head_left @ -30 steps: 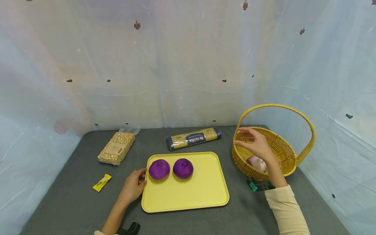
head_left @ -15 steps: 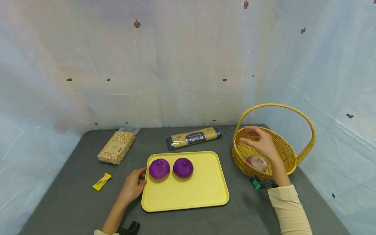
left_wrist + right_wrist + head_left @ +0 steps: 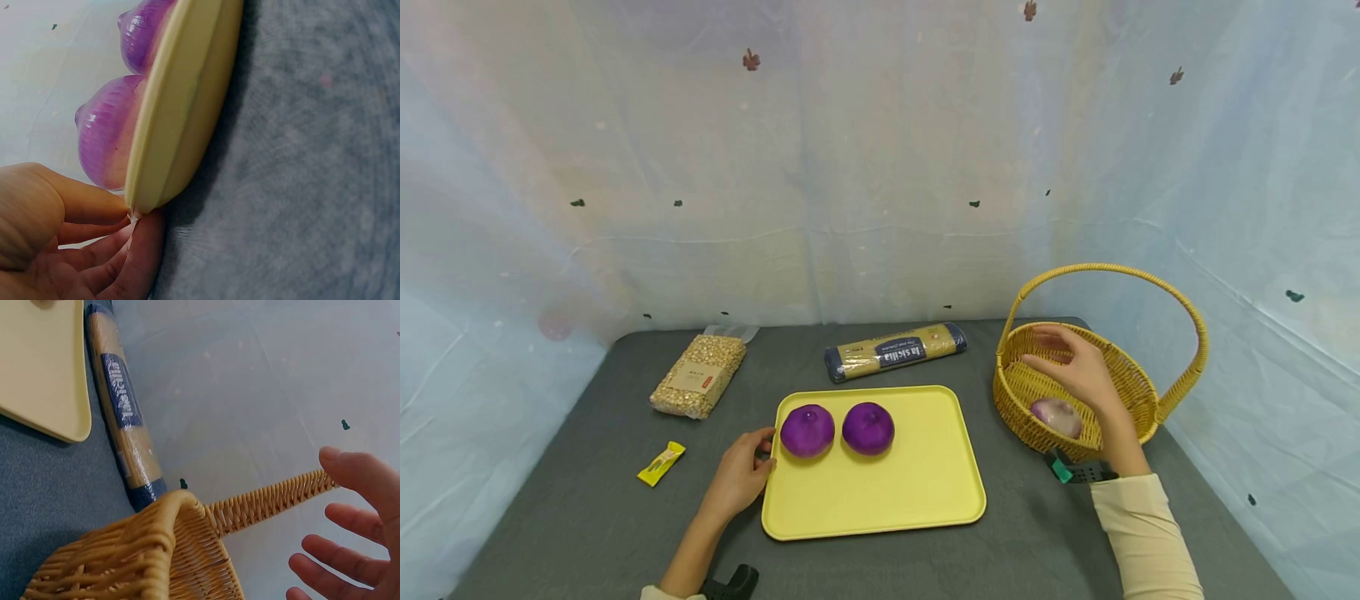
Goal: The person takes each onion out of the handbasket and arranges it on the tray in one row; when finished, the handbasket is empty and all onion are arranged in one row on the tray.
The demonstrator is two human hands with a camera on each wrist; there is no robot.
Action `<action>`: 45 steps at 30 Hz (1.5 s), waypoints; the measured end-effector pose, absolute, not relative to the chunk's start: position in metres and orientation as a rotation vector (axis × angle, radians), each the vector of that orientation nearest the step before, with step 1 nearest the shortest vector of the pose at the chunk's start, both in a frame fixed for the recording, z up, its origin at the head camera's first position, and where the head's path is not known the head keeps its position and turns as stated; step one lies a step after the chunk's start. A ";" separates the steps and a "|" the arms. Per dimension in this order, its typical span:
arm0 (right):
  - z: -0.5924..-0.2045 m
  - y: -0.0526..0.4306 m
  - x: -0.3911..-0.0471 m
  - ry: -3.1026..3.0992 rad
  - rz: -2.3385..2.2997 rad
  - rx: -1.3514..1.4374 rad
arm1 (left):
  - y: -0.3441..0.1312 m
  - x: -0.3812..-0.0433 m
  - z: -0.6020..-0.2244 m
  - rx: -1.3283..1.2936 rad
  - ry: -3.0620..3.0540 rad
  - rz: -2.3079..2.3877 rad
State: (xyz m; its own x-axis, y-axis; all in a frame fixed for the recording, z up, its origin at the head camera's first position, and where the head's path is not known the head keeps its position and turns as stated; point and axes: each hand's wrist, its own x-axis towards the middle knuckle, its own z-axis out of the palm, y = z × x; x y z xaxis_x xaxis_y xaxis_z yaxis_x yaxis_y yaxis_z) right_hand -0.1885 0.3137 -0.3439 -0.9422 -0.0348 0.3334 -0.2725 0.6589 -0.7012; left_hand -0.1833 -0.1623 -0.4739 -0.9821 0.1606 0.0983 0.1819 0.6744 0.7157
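Observation:
My left hand [image 3: 739,473] pinches the left edge of a yellow tray [image 3: 917,496]. In the left wrist view its thumb lies at the tray's rim [image 3: 140,150], with fingers bent beneath. Two purple onions [image 3: 807,431] sit side by side on the tray's left half. Over the wicker basket [image 3: 1018,417] hovers my right hand [image 3: 1078,371], fingers spread and holding nothing. Below that hand a paler purple-and-white onion [image 3: 1057,417] lies inside the basket. The right wrist view shows the thumb and fingers apart, near the basket's handle [image 3: 275,503].
Behind the tray lies a pasta packet [image 3: 895,352]. A bag of pale grains or beans [image 3: 698,377] stands at the back left, with a small yellow sachet [image 3: 661,463] in front of it. The basket's tall arched handle [image 3: 1105,268] rises above its rim. A pale curtain hangs behind the table.
My right hand has shifted a little to the right over the basket, its fingers still apart. My left hand, the tray and the onions stay where they were.

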 end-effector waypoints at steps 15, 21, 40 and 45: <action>-0.382 0.350 -0.208 -2.594 1.078 0.190 | -0.162 -0.184 -0.473 -0.297 -2.842 -1.232; -0.389 0.354 -0.206 -2.617 1.074 0.150 | -0.162 -0.184 -0.474 -0.303 -2.835 -1.245; -0.414 0.367 -0.203 -2.835 1.046 0.101 | -0.162 -0.183 -0.474 -0.292 -2.839 -1.236; -0.421 0.369 -0.203 -2.904 1.011 0.131 | -0.162 -0.183 -0.474 -0.290 -2.845 -1.235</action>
